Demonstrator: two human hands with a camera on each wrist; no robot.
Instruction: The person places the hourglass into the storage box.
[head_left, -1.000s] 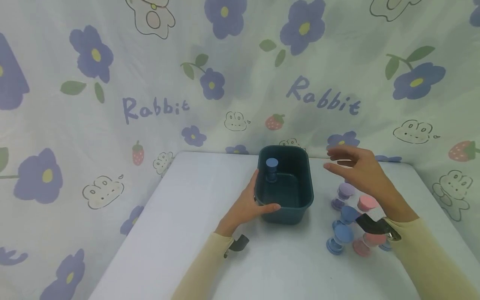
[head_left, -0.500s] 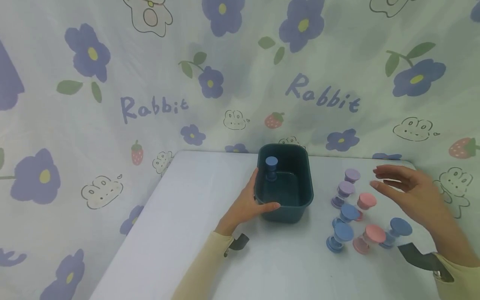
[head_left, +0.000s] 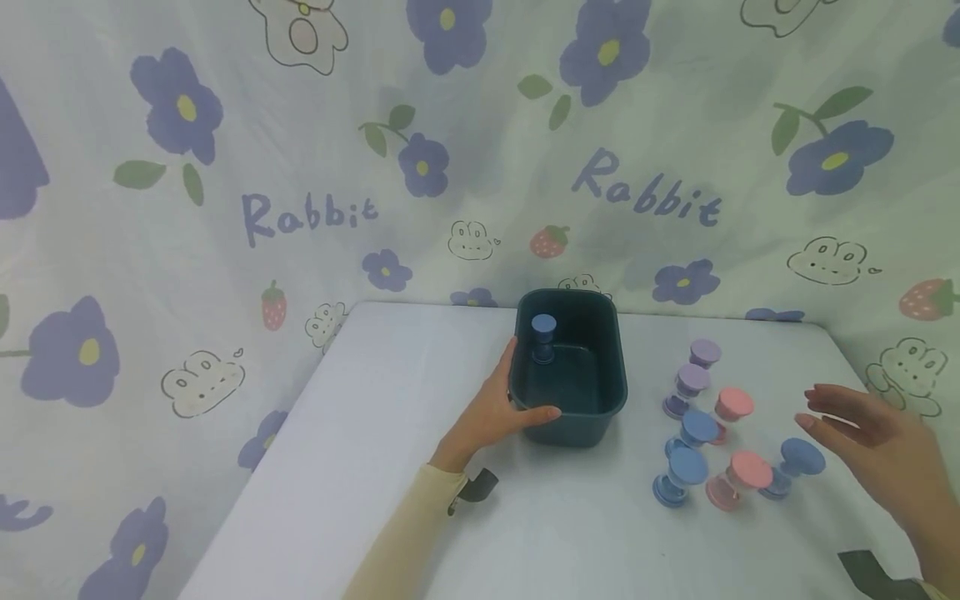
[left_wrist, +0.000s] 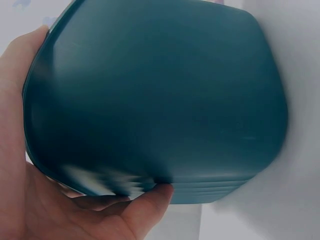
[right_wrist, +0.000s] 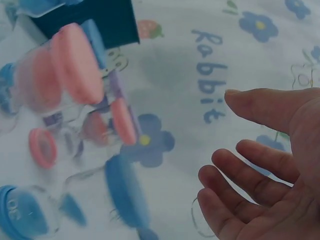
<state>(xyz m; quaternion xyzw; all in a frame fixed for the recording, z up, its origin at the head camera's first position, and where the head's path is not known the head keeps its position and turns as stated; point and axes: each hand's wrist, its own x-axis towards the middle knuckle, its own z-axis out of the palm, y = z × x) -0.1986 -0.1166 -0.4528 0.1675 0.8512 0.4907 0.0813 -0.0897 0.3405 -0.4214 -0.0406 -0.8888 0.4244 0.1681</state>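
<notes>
A dark teal plastic bin [head_left: 573,432] stands at the back middle of the table, with one blue sand timer [head_left: 543,327] upright inside at its left. My left hand [head_left: 487,417] grips the bin's near left corner, the thumb over the front rim and the fingers along the side wall. At the right, my right hand [head_left: 877,437] is raised with parted, gently bent fingers and holds nothing. Nearest to it is a blue sand timer [head_left: 801,457]. Blurred in the right wrist view, a pink sand timer [right_wrist: 75,65] appears left of the hand [right_wrist: 265,185].
Several more sand timers stand between the bin and my right hand: purple [head_left: 692,379], pink [head_left: 748,471] and blue [head_left: 686,467]. The white table [head_left: 360,400] meets a patterned curtain [head_left: 465,125] behind and at the sides.
My right hand has moved away from the bin, rightward and then toward me, uncovering the sand timers. My left hand, the bin and the blue timer inside stay in place.
</notes>
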